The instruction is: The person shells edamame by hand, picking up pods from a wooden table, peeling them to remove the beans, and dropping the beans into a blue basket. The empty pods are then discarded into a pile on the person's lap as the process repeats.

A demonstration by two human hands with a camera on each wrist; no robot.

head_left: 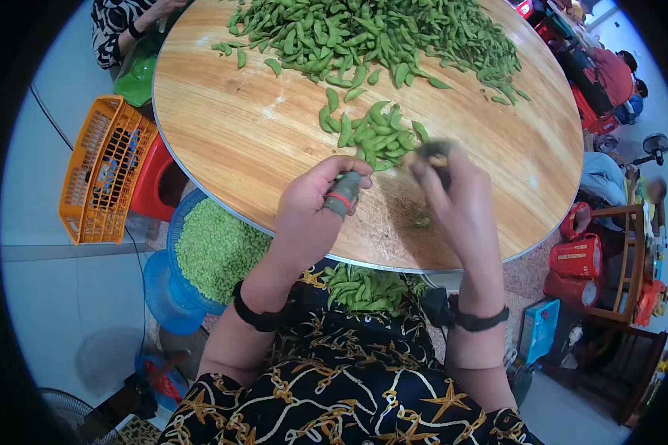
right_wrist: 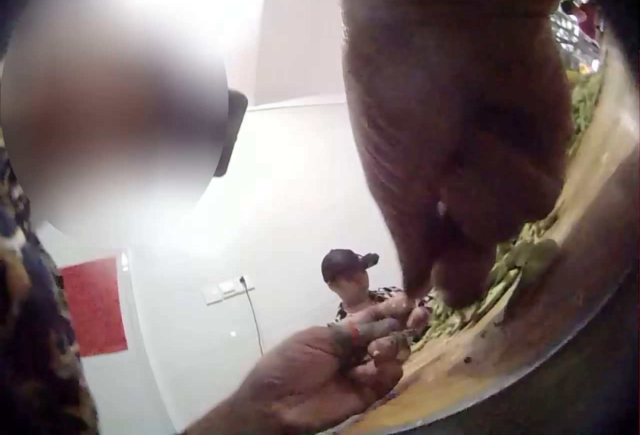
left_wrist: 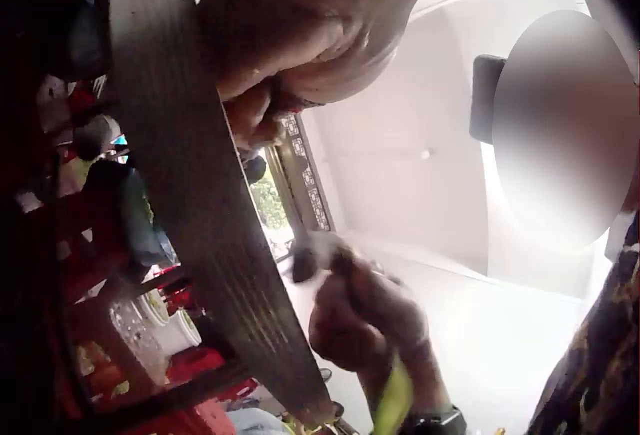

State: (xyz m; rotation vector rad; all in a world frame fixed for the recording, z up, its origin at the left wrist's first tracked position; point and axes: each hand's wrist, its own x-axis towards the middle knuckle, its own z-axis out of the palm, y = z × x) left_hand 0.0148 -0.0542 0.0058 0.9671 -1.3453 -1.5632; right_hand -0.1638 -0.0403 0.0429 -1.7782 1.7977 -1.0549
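Over the near edge of a round wooden table [head_left: 223, 126], my left hand [head_left: 312, 208] has its fingers curled toward the thumb. A grey-green finger cover [head_left: 343, 194] with a red band is on that thumb. No object shows between those fingers. My right hand [head_left: 464, 200] is blurred, to the right and apart from the left, with dark covering at its fingertips. Below it in the left wrist view is a loose green pod piece [left_wrist: 395, 395]. A small pile of edamame pods [head_left: 382, 137] lies just beyond both hands, before a large heap of pods [head_left: 378, 37].
Left below the table edge stands a blue basin [head_left: 177, 256] of shelled green beans [head_left: 219, 248]. More pods [head_left: 364, 288] are at my lap. An orange crate [head_left: 89, 170] and red stool [head_left: 152, 182] stand left. Brown crumbs [head_left: 401, 215] dot the table. Another person [right_wrist: 350, 285] sits across.
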